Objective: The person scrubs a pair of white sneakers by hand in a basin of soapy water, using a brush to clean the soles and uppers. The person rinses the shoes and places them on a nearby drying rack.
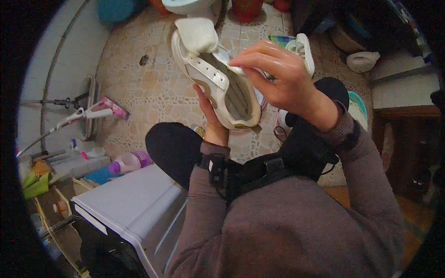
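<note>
A white sneaker (215, 74) without laces is held up in front of me, its toe pointing away. Its padded tongue (197, 36) is folded forward over the toe, so the grey inside shows. My left hand (212, 113) supports the shoe from below, its fingers mostly hidden beneath the sole. Wet-looking, my right hand (283, 76) is closed in a pinch at the right edge of the shoe opening. A small white bit shows at its fingertips; I cannot tell whether it is part of the shoe or separate. Beyond that hand stands another white shoe (303, 53).
A white lidded appliance (134, 199) stands at lower left, with a pink and purple bottle (132, 162) behind it. A pink-headed tool (113, 109) leans by the left wall. Farther off are a red bucket (246, 10) and a white jug (363, 61); a teal basin (358, 103) is at right.
</note>
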Demonstrator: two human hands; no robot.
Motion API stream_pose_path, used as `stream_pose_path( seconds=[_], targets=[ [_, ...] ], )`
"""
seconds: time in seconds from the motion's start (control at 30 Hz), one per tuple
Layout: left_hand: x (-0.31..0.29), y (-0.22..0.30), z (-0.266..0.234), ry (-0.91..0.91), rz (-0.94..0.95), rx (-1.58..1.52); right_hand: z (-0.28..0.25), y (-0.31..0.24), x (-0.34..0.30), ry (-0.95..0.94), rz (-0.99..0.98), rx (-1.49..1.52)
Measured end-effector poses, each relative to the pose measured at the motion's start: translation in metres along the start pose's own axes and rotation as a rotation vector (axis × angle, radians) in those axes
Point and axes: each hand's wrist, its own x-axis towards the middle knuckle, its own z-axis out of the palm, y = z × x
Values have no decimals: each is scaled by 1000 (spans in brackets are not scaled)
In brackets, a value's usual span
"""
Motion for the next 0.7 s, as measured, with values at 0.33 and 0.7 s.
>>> stream_pose_path(
  seconds=[0.33, 0.7],
  targets=[
    [7, 6, -9, -390, -111, -523, -28, -41, -7, -230, 25, 115],
    [9, -6, -10, -108, -30, -282, 49, -48, 4, -487, 253, 18]
  ],
)
